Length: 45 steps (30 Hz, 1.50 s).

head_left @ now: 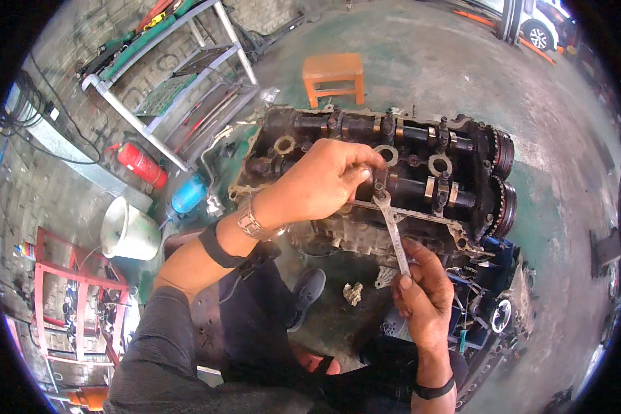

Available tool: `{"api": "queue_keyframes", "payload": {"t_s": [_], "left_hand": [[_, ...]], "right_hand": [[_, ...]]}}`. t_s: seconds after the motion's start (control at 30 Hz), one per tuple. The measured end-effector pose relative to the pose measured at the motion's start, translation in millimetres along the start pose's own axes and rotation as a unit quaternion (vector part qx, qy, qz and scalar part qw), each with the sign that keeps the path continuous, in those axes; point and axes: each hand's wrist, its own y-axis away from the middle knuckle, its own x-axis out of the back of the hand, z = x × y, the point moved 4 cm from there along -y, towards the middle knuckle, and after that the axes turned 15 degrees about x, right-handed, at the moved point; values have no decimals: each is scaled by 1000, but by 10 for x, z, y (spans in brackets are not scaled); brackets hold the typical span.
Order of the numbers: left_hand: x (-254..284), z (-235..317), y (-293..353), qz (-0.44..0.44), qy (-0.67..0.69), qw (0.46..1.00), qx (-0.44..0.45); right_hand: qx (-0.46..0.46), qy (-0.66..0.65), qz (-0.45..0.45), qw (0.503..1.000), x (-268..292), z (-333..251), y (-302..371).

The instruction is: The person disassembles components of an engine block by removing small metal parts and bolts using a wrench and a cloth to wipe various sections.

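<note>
In front of me sits a dark, oily engine cylinder head (414, 155) with two camshafts and two toothed cam gears (504, 203) at its right end. My right hand (424, 297) is closed around the lower part of a steel combination wrench (395, 238). The wrench's upper end meets a dark bolt (379, 188) on the near camshaft row. My left hand (324, 179) reaches over the engine from the left, its fingers bent together just above that bolt. Whatever the left fingertips pinch, if anything, is hidden. Round light rings (388, 155) stand between the camshafts.
An orange stool (332, 76) stands beyond the engine. Along the left are a metal shelf rack (152, 127), a red fire extinguisher (142, 165), a white bucket (134, 231) and a red frame (83, 276). A blue bin of parts (493, 290) lies right of my right hand.
</note>
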Motion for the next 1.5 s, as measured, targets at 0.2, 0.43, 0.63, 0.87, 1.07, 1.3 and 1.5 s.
{"api": "queue_keyframes", "payload": {"t_s": [0.2,0.43,0.63,0.87,1.07,1.3,1.5], "left_hand": [[-45,-103,-78,22,-66,993,-101],[-88,-181,-94,-40,-33,998,-46],[-72,-228,-138,-60,34,998,1],[-25,-235,-202,-91,-15,995,23],[-45,-147,-225,-84,-36,996,18],[-90,-204,-264,-80,25,996,35],[-97,-180,-279,-59,34,997,30]], "right_hand": [[44,40,19,998,-49,88,-30],[40,38,23,998,-87,227,-47],[59,132,-16,989,-263,350,-53],[53,129,-39,989,-534,441,-193],[8,32,-20,999,-678,529,-273],[-19,15,3,1000,-544,428,-165],[-32,-3,38,999,-282,316,-125]]}}
